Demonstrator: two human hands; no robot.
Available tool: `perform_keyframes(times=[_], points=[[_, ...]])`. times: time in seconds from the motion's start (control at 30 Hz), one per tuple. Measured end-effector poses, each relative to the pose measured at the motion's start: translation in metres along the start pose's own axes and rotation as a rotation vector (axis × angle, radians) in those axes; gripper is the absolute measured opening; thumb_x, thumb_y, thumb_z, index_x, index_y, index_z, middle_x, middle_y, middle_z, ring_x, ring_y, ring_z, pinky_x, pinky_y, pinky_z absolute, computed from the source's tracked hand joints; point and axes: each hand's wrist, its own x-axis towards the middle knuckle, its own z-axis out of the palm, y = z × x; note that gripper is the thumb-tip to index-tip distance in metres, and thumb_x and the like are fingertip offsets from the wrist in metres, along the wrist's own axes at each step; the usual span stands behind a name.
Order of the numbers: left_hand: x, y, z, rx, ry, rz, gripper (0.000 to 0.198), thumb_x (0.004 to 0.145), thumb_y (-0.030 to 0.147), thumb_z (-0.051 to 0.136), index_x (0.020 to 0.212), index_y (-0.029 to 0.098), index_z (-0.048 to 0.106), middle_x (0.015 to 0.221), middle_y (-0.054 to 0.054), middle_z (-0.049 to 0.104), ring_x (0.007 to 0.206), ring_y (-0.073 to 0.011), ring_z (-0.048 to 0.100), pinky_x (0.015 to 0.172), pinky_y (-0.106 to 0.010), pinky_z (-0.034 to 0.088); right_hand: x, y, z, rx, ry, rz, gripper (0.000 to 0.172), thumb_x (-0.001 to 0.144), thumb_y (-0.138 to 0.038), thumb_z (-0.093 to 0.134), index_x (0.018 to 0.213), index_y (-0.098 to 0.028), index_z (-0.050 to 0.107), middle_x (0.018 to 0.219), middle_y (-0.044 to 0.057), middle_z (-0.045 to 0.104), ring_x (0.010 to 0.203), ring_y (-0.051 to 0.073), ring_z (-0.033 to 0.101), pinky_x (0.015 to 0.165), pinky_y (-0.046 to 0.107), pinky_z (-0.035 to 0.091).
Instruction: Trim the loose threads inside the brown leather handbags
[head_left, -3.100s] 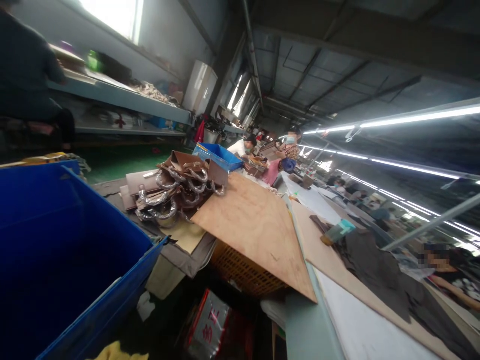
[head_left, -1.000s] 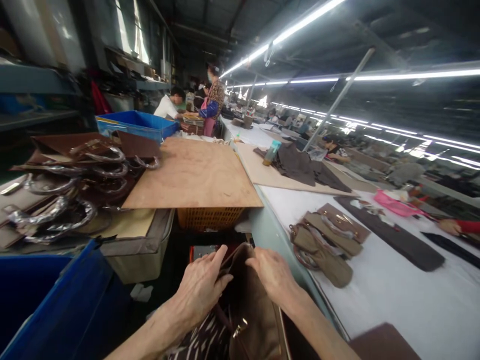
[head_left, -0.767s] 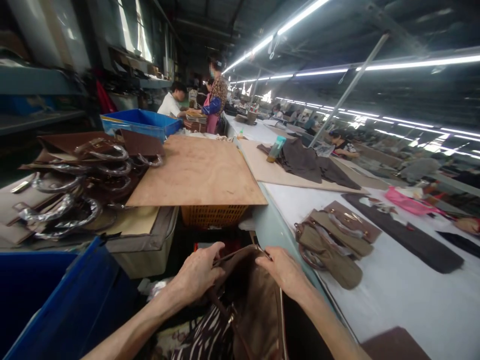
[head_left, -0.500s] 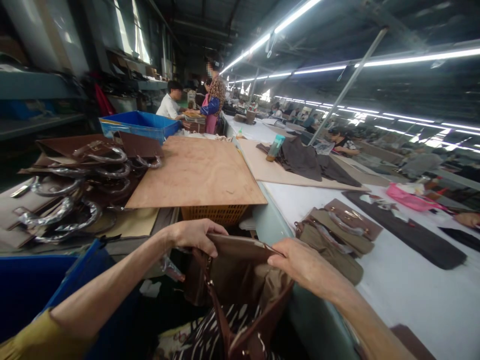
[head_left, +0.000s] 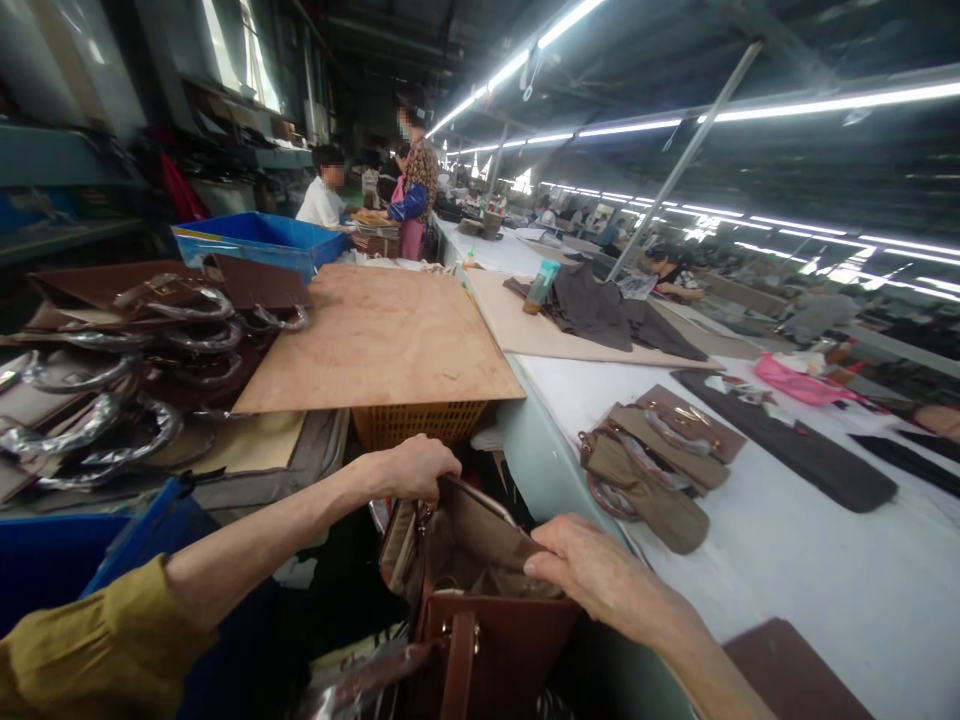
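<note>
A brown handbag (head_left: 502,640) with a tan lining hangs open in front of me, its mouth facing up. My left hand (head_left: 424,468) is closed on the far left corner of its rim. On the right side of the rim, my right hand (head_left: 581,565) pinches the edge between thumb and fingers. A strap with metal fittings runs down the bag's near face, and a plastic-wrapped handle (head_left: 375,680) sticks out at lower left. The bag's bottom is out of sight.
Brown bags with wrapped handles (head_left: 172,320) are piled at left. Beyond the bag lies a plywood board (head_left: 382,340) over a yellow crate (head_left: 420,422). Blue bins (head_left: 255,240) stand at left. Tan bag pieces (head_left: 652,480) lie on the white table (head_left: 810,570) at right. Several people work farther back.
The bag has turned and tipped, so its brown outer face now shows toward me. Both hands still grip the rim. The view has shifted slightly to the right.
</note>
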Motion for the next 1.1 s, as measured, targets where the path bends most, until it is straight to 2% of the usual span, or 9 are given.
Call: perform_keyframes(times=[0.07,0.17,0.3,0.43,0.5,0.73,0.87,0.97,1.1], points=[[-0.001,0.016,0.002,0.128,0.076,0.023,0.035,0.056,0.0,0.05,0.085,0.016,0.064,0.083,-0.008,0.062,0.094,-0.0292,0.053,0.087,-0.042,0.037,0.001,0.002,0.0,0.012,0.0,0.006,0.024,0.079,-0.027,0.045,0.057,-0.018,0.039,0.062,-0.002,0.049,0.063,0.011,0.046,0.055,0.022,0.026],[0.0,0.034,0.007,0.181,0.031,0.113,0.043,0.06,0.004,0.053,0.1,0.019,0.061,0.089,-0.005,0.063,0.086,-0.0233,0.056,0.076,-0.031,0.042,0.001,0.005,0.001,0.047,-0.018,0.015,0.022,0.079,-0.025,0.046,0.058,-0.018,0.041,0.059,-0.002,0.048,0.06,0.011,0.045,0.053,0.021,0.025],[0.014,0.038,0.007,-0.099,-0.141,0.214,0.038,0.064,0.024,0.066,0.102,0.02,0.062,0.088,0.001,0.064,0.081,-0.0183,0.057,0.067,-0.023,0.043,-0.002,0.005,0.0,0.042,-0.027,0.011,0.023,0.08,-0.026,0.046,0.059,-0.017,0.044,0.06,-0.002,0.049,0.058,0.01,0.045,0.053,0.021,0.025],[0.036,0.027,0.009,-0.386,-0.347,0.161,0.046,0.059,0.033,0.073,0.102,0.019,0.064,0.092,0.001,0.066,0.086,-0.02,0.058,0.074,-0.026,0.045,-0.003,0.004,-0.001,-0.016,-0.011,0.021,0.026,0.082,-0.03,0.046,0.059,-0.017,0.045,0.063,-0.001,0.05,0.062,0.011,0.046,0.056,0.022,0.027],[0.044,0.023,0.011,-0.464,-0.41,0.137,0.05,0.058,0.038,0.075,0.103,0.02,0.064,0.096,0.0,0.066,0.09,-0.0214,0.058,0.077,-0.027,0.045,-0.003,0.005,0.0,-0.033,-0.003,0.023,0.026,0.082,-0.031,0.046,0.06,-0.017,0.047,0.064,0.0,0.051,0.065,0.013,0.047,0.057,0.023,0.028],[0.055,0.023,0.017,-0.524,-0.499,0.197,0.044,0.063,0.036,0.073,0.102,0.018,0.065,0.093,0.0,0.067,0.09,-0.0205,0.058,0.081,-0.028,0.044,0.0,0.008,0.003,-0.013,0.01,0.03,0.025,0.083,-0.033,0.045,0.067,-0.017,0.054,0.075,0.003,0.056,0.074,0.016,0.05,0.065,0.026,0.03],[0.054,0.024,0.017,-0.486,-0.487,0.229,0.036,0.068,0.034,0.068,0.1,0.017,0.066,0.087,0.0,0.067,0.083,-0.0177,0.058,0.074,-0.025,0.045,0.001,0.009,0.006,0.031,0.021,0.105,0.027,0.08,-0.038,0.05,0.063,-0.017,0.054,0.065,0.001,0.053,0.065,0.014,0.047,0.056,0.024,0.026],[0.054,0.024,0.018,-0.483,-0.462,0.217,0.035,0.069,0.033,0.067,0.099,0.017,0.066,0.084,0.0,0.066,0.078,-0.0166,0.057,0.07,-0.024,0.044,0.0,0.01,0.007,0.111,0.094,0.166,0.031,0.079,-0.043,0.05,0.061,-0.018,0.053,0.059,-0.002,0.049,0.059,0.012,0.042,0.051,0.023,0.023],[0.055,0.027,0.02,-0.464,-0.447,0.207,0.034,0.068,0.032,0.067,0.099,0.018,0.067,0.082,0.001,0.066,0.079,-0.0165,0.057,0.068,-0.023,0.044,-0.001,0.013,0.013,0.288,0.094,0.156,0.024,0.077,-0.039,0.051,0.065,-0.018,0.053,0.06,-0.004,0.045,0.058,0.01,0.039,0.05,0.021,0.023]])
